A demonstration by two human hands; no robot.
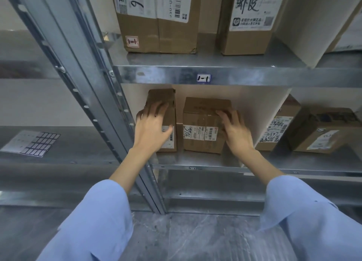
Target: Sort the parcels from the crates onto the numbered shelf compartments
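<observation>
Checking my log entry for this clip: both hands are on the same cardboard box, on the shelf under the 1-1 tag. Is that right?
Not quite. The head view shows two boxes: the left hand on the taller left box, the right hand on the right box, both on the shelf under the 1-1 tag.

L hand [151, 126] on tall parcel [163, 96], R hand [236, 132] on squat parcel [203, 112], same shelf [195, 160].
</observation>
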